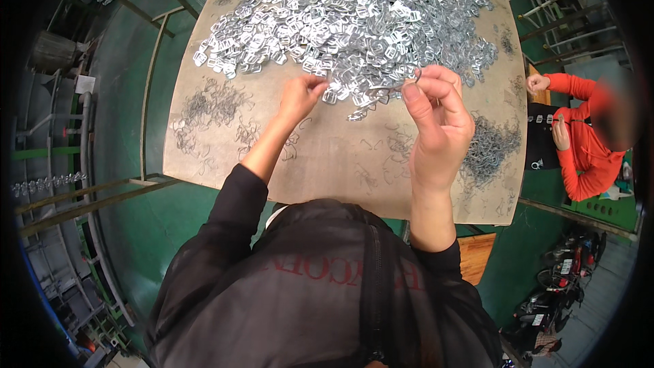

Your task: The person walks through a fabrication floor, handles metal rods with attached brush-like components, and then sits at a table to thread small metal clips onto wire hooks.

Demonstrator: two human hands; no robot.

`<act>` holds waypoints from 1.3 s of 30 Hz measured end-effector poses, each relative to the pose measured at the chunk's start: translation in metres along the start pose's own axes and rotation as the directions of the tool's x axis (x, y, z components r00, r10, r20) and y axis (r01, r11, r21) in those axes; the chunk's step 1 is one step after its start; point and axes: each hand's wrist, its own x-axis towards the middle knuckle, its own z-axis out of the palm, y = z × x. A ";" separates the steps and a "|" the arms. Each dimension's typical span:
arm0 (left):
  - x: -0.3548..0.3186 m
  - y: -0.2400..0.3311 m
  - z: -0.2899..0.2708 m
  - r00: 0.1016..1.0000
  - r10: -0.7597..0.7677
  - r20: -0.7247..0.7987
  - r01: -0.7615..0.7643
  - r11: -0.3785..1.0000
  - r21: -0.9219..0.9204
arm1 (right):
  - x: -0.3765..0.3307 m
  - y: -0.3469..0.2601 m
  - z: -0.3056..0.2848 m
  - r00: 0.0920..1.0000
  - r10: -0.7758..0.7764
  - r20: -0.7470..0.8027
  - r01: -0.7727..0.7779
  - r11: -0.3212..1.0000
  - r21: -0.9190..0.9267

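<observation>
A big heap of shiny flat metal buckles (347, 17) covers the far half of a worn wooden table (225, 163). My left hand (300, 97) reaches to the heap's near edge, fingers pinched on a buckle there. My right hand (436, 116) is raised nearer to me, thumb and fingers closed on a thin wire hook (395, 84) that carries a few strung buckles (361, 102). A pile of dark wire hooks (487, 146) lies just right of my right hand.
Loose wire hooks (211, 105) lie scattered on the table's left part. A person in an orange top (586, 143) sits at the right edge. Metal racks (558, 7) stand at the back right, a green floor (136, 232) surrounds the table, and motorbikes (558, 279) are parked lower right.
</observation>
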 end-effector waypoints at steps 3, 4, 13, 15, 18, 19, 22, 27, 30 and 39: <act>0.003 -0.030 0.025 0.982 0.189 0.025 -0.189 0.946 0.264 | 0.001 0.002 -0.005 1.000 -0.008 -0.016 0.007 0.999 -0.033; 0.002 -0.036 0.031 0.961 0.278 0.015 -0.269 0.916 0.297 | 0.000 0.003 -0.006 1.000 0.003 -0.023 -0.004 0.999 -0.038; 0.013 0.016 0.012 0.986 0.097 0.136 -0.087 0.993 -0.079 | -0.001 0.007 -0.007 0.999 0.017 -0.042 -0.022 0.993 -0.119; 0.003 0.068 -0.001 0.992 0.041 0.120 0.018 0.890 -0.456 | -0.003 0.007 -0.005 0.999 0.017 -0.042 -0.023 0.989 -0.144; -0.018 0.140 -0.024 0.993 0.092 0.078 -0.008 0.692 -0.722 | -0.003 0.013 -0.003 0.999 0.029 -0.027 -0.033 0.988 -0.149; -0.024 0.154 -0.030 0.991 0.127 0.047 -0.053 0.686 -0.726 | -0.004 0.013 -0.003 0.999 0.025 -0.024 -0.029 0.986 -0.161; -0.036 0.172 -0.040 0.976 0.217 -0.011 -0.166 0.709 -0.685 | -0.005 0.018 0.000 1.000 0.016 -0.009 -0.018 0.981 -0.193; -0.045 0.183 -0.040 0.944 0.303 -0.131 -0.313 0.697 -0.645 | -0.007 0.021 0.002 1.000 0.007 0.003 -0.007 0.979 -0.201; -0.045 0.183 -0.039 0.936 0.322 -0.144 -0.343 0.735 -0.585 | -0.006 0.022 0.002 0.999 0.022 0.030 -0.014 0.971 -0.240; -0.037 0.179 -0.040 0.895 0.405 -0.188 -0.439 0.725 -0.530 | 0.014 0.057 -0.034 0.947 0.285 0.146 -0.260 0.950 -0.171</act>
